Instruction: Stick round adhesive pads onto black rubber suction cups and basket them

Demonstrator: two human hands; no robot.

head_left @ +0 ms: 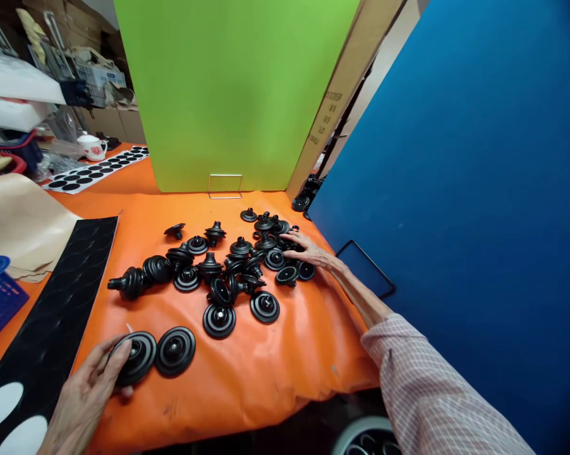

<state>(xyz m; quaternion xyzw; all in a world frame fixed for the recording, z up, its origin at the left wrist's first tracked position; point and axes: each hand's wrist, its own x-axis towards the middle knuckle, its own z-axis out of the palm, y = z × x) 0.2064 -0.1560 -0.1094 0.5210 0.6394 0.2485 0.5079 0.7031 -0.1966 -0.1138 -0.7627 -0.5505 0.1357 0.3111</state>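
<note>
Fingers of the left hand (86,387) are pinching a black disc (141,352), the thumb lying across its stepped face; those of the right hand (308,251) are spreading over the far right of a heap of black parts (210,265), and whether they are gripping one cannot be told. A second disc (175,351) is lying flat just beside the held one, so a slipping thumb could be letting the held disc tip and knock its neighbour askew. Around the right hand the parts are leaning and overlapping, and pulling one out could be setting the rounder, sideways ones rolling. The orange worktop (247,392) is wrinkling along its front edge, where a rolling piece could be dropping off, perhaps towards the white-rimmed container (347,433) below. At the right, the checked sleeve (422,373) is running close to the blue panel (465,189); a careless elbow could be jarring it.
</note>
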